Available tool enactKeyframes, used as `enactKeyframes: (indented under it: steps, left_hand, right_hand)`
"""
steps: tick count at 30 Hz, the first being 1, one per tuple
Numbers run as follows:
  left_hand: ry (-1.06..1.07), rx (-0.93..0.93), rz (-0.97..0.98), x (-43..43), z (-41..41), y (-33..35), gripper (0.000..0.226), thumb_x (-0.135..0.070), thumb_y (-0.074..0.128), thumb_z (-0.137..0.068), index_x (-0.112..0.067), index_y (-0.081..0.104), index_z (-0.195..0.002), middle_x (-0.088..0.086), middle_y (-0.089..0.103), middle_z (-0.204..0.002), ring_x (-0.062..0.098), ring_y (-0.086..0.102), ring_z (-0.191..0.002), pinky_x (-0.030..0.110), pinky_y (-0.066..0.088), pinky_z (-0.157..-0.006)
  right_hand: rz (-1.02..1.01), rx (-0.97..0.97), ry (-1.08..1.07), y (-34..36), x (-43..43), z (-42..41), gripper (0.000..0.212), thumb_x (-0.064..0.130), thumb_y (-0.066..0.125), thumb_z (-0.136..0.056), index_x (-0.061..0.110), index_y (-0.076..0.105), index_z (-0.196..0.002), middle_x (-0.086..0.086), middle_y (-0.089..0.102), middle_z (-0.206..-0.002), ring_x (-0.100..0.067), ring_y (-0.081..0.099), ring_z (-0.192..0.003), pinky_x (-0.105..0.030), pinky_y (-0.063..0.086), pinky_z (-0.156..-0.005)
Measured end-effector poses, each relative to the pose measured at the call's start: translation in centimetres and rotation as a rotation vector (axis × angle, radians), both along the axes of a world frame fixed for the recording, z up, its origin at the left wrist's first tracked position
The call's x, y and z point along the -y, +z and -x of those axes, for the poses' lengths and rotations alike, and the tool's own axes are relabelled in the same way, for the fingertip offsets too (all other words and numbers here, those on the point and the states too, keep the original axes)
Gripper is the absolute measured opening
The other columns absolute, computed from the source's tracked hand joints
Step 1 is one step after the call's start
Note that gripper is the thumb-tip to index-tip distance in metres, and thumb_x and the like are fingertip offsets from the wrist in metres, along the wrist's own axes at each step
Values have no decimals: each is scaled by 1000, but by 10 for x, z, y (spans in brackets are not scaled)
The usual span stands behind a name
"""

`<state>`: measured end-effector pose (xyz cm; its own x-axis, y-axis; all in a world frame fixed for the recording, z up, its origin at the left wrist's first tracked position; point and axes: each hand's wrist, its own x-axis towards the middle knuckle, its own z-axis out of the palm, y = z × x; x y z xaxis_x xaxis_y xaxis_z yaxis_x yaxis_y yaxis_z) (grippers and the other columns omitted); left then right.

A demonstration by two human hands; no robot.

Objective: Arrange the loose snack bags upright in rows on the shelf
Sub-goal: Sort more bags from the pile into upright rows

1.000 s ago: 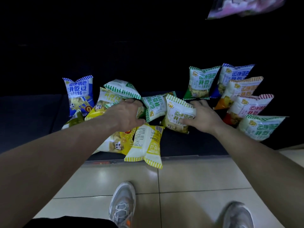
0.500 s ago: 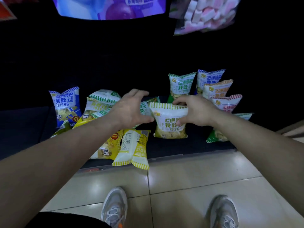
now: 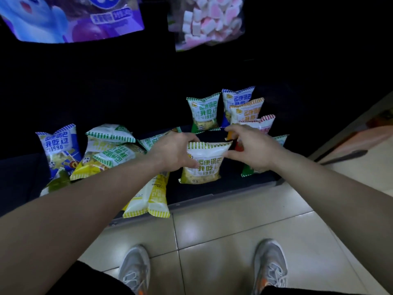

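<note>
We stand a yellow-striped bag (image 3: 202, 165) upright at the shelf (image 3: 234, 191) front — our left hand (image 3: 172, 152) grips its top-left edge, our right hand (image 3: 253, 150) pinches the top-right corner. Next, we judge: seat it beside the standing row (image 3: 204, 111), then release gently.

Pale glossy floor tiles (image 3: 212, 231) underfoot, a grey left trainer (image 3: 134, 271) and right trainer (image 3: 270, 267) planted on them. Up above, a purple cartoon packet (image 3: 70, 18) beside a bag of pink-and-white marshmallows (image 3: 208, 20)
</note>
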<state>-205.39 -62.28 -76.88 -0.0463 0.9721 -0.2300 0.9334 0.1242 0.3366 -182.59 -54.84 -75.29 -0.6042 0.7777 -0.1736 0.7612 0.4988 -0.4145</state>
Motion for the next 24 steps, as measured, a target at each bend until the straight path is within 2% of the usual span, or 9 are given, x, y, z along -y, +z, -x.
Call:
enactKeyframes:
  steps: [4, 7, 10, 15, 18, 20, 24]
  left_hand:
    - [68, -43, 6, -31, 0, -14, 86, -57, 83, -66, -29, 49, -140, 3, 64, -121, 23, 62, -103, 31, 47, -74]
    - [149, -39, -32, -62, -1, -28, 86, -53, 83, -69, -26, 47, -143, 6, 67, -118, 23, 64, -89, 30, 47, -68]
    - [214, -54, -78, -97, -5, -49, 85, -51, 82, -72, -25, 44, -144, 7, 66, -119, 21, 57, -77, 30, 43, -62]
    - [276, -4, -79, -140, -8, -85, 87, -43, 84, -73, -24, 41, -147, 9, 58, -135, 29, 63, -106, 34, 46, -71]
    - [273, 55, -59, -156, -6, -95, 87, -34, 83, -76, -23, 38, -149, 10, 49, -146, 32, 54, -124, 40, 49, -90]
    - [285, 43, -72, -165, -2, -96, 85, -34, 83, -77, -25, 39, -150, 9, 45, -150, 32, 51, -129, 39, 47, -96]
    - [283, 59, -81, -175, -4, -103, 85, -30, 84, -76, -26, 40, -148, 9, 35, -153, 33, 47, -131, 40, 46, -99]
  right_hand:
    - [-17, 215, -54, -20, -23, -39, 64, 47, 64, -89, 27, 38, -144, -2, 49, -135, -26, 52, -119, -44, 49, -93]
    - [5, 301, -60, -34, -34, -59, 63, 44, 63, -89, 23, 39, -144, -3, 46, -137, -26, 49, -123, -44, 49, -94]
    - [13, 267, -96, -41, -42, -67, 62, 42, 63, -89, 23, 40, -144, -3, 45, -138, -26, 49, -123, -42, 49, -95]
    - [-47, 220, -82, -51, -43, -64, 50, 41, 57, -93, 25, 46, -138, 1, 47, -134, -23, 49, -122, -42, 50, -91]
    - [-62, 218, -59, -53, -40, -60, 44, 41, 54, -94, 26, 49, -135, 2, 47, -130, -22, 49, -122, -40, 50, -89]
    - [-59, 228, -49, -54, -38, -60, 41, 41, 53, -94, 26, 50, -132, 3, 47, -127, -22, 50, -120, -38, 49, -88]
    - [-54, 224, -51, -55, -37, -62, 40, 41, 54, -94, 28, 51, -132, 4, 47, -130, -22, 50, -121, -37, 49, -88]
